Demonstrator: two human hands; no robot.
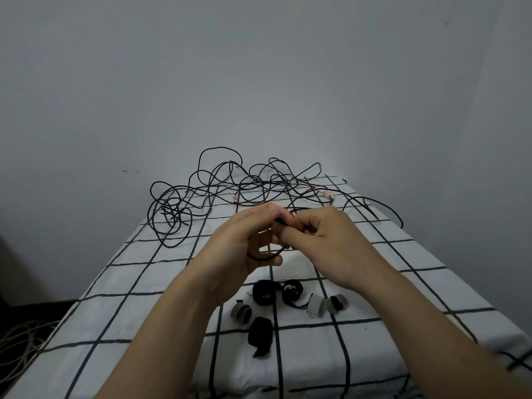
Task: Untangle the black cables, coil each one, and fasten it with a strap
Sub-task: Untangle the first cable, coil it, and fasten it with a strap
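Before a grey wall (259, 67), a bench (144, 283) under a white, black-gridded cloth carries a sprawl of tangled black cables (230, 182) along its far end. Above the bench's middle, the left hand (241, 246) holds a small coil (260, 258) of black cable, its grip closed round the loops. The right hand (328, 243) pinches the strand at the top. Rolled black and grey straps (264, 292) lie nearer the front edge.

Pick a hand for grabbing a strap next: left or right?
Right, probably. The left hand holds the coil together; the right hand only pinches it at the top, and the straps lie close below it.
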